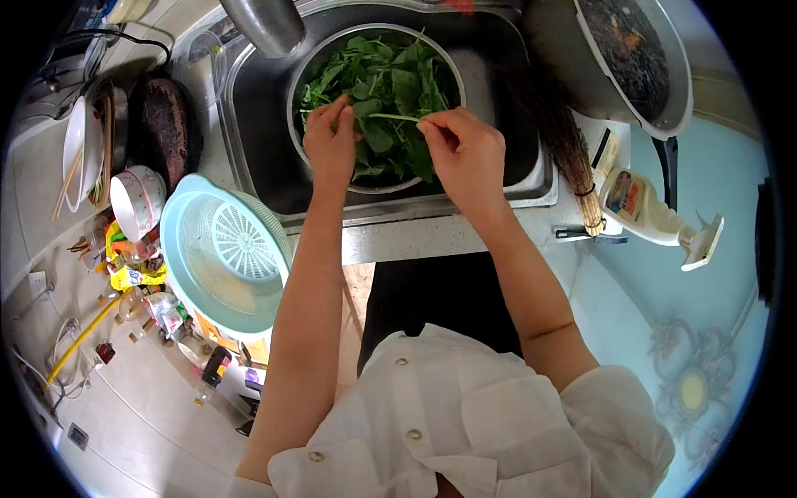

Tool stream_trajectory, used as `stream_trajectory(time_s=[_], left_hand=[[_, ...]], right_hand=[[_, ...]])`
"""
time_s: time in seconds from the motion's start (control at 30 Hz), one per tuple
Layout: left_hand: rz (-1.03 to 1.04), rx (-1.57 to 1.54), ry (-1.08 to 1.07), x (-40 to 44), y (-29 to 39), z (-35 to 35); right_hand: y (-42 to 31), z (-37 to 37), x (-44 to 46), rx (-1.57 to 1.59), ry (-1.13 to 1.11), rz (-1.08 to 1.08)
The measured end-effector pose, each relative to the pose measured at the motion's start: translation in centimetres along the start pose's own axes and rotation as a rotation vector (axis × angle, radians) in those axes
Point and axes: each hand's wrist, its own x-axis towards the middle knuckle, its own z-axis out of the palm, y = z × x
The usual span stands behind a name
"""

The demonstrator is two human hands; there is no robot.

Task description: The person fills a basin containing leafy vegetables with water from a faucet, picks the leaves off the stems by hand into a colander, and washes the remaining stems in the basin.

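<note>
A round metal basin (457, 90) full of leafy greens (407, 90) sits in the dark sink (261, 116). My right hand (466, 158) is over the basin's right side, thumb and forefinger pinching the end of a pale green stem (393, 117). The stem stretches left across the leaves toward my other hand. At the basin's left side, my left hand (330, 148) has its fingers curled in at the leaves beside the stem's leafy end. Its fingertips are partly hidden among the greens.
A light-blue basin with a strainer (187, 249) stands left of the sink, near bowls (137, 202). The faucet (267, 26) overhangs the sink's back. On the right are a large pot (677, 91), a twig brush (573, 153) and a spray bottle (639, 203).
</note>
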Motion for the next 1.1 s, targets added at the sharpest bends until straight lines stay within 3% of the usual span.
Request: stream_trajectory(time_s=[0.03,0.1,0.13,0.2,0.37,0.43,0.47,0.53,0.6,0.67,0.93,1.03,1.1], left_hand=[[0.001,0.0,-0.003,-0.5,0.4,-0.2],[0.209,0.379,0.146,-1.6,1.7,-0.9],[0.208,0.38,0.145,-2.1,2.3,-1.1],[0.443,0.321,-0.14,-3.2,3.4,-1.1],[0.426,0.447,-0.134,-4.1,1.5,-0.1],[0.076,-0.027,-0.008,-3.6,0.7,0.5],[0.074,-0.026,-0.006,-3.1,0.3,0.4],[-0.292,-0.527,0.043,-2.2,1.0,-0.3],[-0.21,-0.473,-0.052,-2.9,1.8,-0.1],[0.418,0.065,-0.243,-3.7,2.3,-0.4],[0.438,0.456,-0.299,-4.7,3.3,-0.3],[0.377,0.581,-0.249,-4.7,2.9,-0.1],[0.174,0.441,-0.137,-4.5,2.7,0.1]], right_hand=[[0.3,0.0,0.1,-0.001,-0.028,0.012],[0.5,0.0,0.3,-0.006,-0.05,0.024],[0.5,0.1,0.3,-0.011,-0.077,0.037],[0.3,0.5,0.2,0.014,-0.098,0.029],[-0.4,1.4,0.0,0.036,-0.145,-0.007],[-0.9,1.8,-0.5,0.06,-0.131,-0.017],[-1.1,1.8,-0.5,0.062,-0.134,-0.017],[-1.4,1.7,-0.3,0.087,-0.114,0.041],[-0.6,1.6,0.0,0.022,-0.179,0.019],[0.1,1.5,-0.1,-0.043,-0.24,0.011],[0.5,2.2,0.5,-0.124,-0.465,0.017],[0.0,2.4,1.1,-0.135,-0.544,0.03],[-0.1,3.0,1.3,0.024,-0.491,0.116]])
